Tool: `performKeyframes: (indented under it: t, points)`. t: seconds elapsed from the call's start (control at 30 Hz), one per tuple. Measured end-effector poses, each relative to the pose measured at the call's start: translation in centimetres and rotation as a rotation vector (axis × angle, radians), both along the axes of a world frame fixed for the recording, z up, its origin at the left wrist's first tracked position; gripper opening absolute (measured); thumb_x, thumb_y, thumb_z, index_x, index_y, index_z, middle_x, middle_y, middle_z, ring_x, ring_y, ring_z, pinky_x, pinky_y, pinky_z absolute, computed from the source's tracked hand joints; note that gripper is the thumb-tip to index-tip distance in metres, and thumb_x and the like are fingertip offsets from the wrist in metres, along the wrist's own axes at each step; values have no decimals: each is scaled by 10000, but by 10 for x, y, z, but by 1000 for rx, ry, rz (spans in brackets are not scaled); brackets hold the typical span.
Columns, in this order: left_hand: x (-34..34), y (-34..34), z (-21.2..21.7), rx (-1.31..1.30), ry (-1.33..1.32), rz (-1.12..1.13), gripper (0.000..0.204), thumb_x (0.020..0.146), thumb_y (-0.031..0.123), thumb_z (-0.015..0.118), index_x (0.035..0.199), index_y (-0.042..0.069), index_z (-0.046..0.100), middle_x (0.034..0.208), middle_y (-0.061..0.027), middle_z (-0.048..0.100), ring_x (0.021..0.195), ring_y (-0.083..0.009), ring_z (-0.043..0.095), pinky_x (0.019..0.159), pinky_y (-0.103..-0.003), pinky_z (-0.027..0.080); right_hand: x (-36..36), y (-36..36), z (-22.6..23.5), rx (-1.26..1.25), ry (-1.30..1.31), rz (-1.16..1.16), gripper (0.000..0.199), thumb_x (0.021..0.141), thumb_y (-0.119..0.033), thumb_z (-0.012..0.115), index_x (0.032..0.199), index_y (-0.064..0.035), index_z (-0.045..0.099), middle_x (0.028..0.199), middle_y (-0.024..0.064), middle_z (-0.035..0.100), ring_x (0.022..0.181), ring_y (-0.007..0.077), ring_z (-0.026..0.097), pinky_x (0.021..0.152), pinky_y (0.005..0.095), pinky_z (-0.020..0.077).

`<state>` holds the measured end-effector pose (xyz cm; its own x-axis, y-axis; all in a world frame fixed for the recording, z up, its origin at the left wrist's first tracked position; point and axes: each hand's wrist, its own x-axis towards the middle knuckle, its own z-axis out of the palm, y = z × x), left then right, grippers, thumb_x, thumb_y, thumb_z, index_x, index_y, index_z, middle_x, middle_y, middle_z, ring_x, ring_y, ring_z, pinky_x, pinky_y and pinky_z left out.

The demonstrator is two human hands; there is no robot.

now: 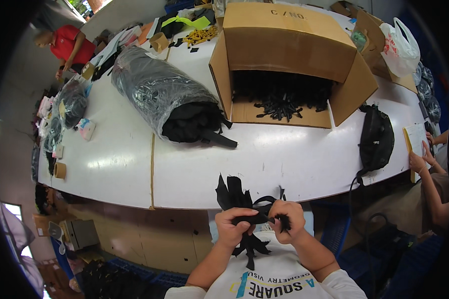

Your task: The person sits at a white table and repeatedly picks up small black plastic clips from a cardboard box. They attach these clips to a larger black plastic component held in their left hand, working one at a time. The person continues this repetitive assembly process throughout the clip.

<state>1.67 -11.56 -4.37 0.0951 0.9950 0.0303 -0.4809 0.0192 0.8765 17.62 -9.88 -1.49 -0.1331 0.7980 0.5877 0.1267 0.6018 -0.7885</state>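
Note:
Just off the table's near edge, my left hand (231, 229) is closed round a bunch of black fabric strips (233, 191). Their ends fan out above the fingers and hang down below. Beside it, my right hand (293, 215) is closed in a fist on black strips too, with frayed dark ends showing in its grip. The two hands nearly meet, with black material between them. Whether both hold one bunch or two, I cannot tell.
On the white table (194, 172) lies a plastic-wrapped roll of black fabric (159, 89). An open cardboard box (284, 55) with black pieces inside stands behind, and a black bag (375, 137) lies right. One person (77, 47) is far left; another's hands (421, 158) hold a notebook at right.

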Motion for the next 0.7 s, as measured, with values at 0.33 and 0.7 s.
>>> performKeyframes:
  t: [0.33,0.7]
  points:
    - [1,-1,-4,-120,-49,-148,205,844,119,652,965,-43,617,675,-59,589,454,-78,494,396,-202,360,-1,2,12,-57,-162,-179,162,681,-41,702,749,17,567,598,87,560,441,173,525,431,250,393]
    - [13,1,8,-195,105,20,186,901,63,510,1072,-9,537,670,-92,575,410,-111,473,361,-228,367,-7,-4,1,-209,42,-209,90,732,1,695,771,8,613,622,77,612,477,122,563,447,218,409]
